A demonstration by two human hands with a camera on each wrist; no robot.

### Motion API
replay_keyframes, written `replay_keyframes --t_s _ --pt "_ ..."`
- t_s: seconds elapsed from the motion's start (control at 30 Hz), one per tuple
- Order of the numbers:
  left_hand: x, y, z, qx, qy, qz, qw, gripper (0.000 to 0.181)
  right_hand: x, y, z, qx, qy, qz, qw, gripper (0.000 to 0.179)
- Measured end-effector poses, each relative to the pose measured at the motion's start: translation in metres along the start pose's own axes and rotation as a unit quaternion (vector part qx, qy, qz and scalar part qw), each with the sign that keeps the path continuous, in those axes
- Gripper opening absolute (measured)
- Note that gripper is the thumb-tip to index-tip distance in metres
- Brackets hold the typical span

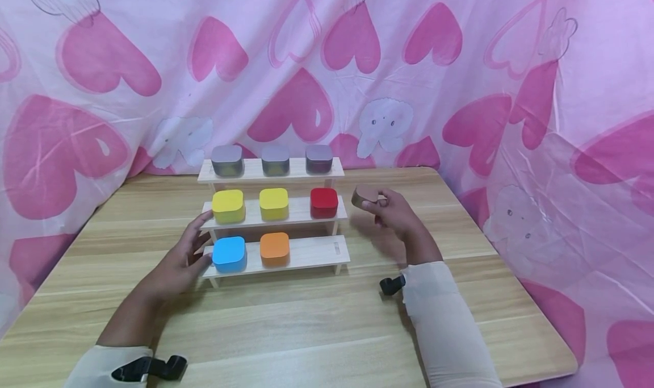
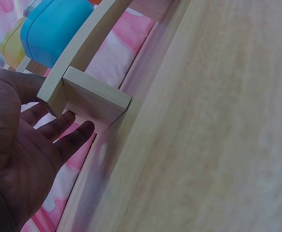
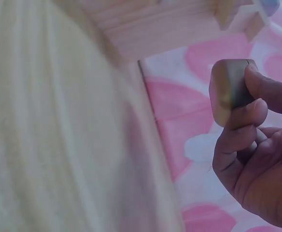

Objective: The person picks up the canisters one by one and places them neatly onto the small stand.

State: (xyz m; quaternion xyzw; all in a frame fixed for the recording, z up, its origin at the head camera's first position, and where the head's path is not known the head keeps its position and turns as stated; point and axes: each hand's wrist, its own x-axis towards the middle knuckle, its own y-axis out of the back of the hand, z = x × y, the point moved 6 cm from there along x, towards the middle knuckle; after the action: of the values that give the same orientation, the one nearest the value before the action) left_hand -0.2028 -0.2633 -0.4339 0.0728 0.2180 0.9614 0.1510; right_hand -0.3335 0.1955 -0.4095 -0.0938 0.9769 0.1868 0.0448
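Observation:
In the head view, my right hand (image 1: pixel 395 211) pinches a brown rounded-square block (image 1: pixel 364 195) between thumb and fingers, held up right of the three-tier wooden stand (image 1: pixel 317 254). The right wrist view shows that block (image 3: pixel 223 92) with shiny sides. My left hand (image 1: pixel 179 263) is at the stand's left end, its thumb touching the bottom board beside a blue block (image 1: pixel 229 254) and a fingertip at the middle board. Seen from the left wrist, the other fingers (image 2: pixel 76 142) hang loosely bent below the board. An orange block (image 1: pixel 275 249) sits right of the blue one.
Two yellow blocks, one left (image 1: pixel 228 206) and one central (image 1: pixel 273 204), share the middle tier with a red block (image 1: pixel 324 203). Three grey blocks (image 1: pixel 276 161) line the top tier. The stand is on a wood-grain table (image 1: pixel 286 337); a pink heart-patterned cloth (image 1: pixel 291 104) hangs behind.

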Motion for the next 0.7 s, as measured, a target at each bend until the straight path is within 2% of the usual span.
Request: replay_keyframes --t_s 0.2,0.37,0.7 --pt "0.000 0.001 0.000 0.024 -0.002 -0.001 0.9997 0.104 -0.008 0.004 -0.019 -0.006 0.015 0.027 0.9995 0.044" --pt "0.000 0.001 0.000 0.024 0.001 -0.002 0.9997 0.105 -0.017 0.006 -0.037 -0.001 0.039 0.047 0.9982 0.041" --pt "0.001 0.001 -0.001 0.019 0.003 0.001 0.9998 0.105 -0.048 -0.001 -0.084 -0.010 0.092 0.047 0.9947 0.051"
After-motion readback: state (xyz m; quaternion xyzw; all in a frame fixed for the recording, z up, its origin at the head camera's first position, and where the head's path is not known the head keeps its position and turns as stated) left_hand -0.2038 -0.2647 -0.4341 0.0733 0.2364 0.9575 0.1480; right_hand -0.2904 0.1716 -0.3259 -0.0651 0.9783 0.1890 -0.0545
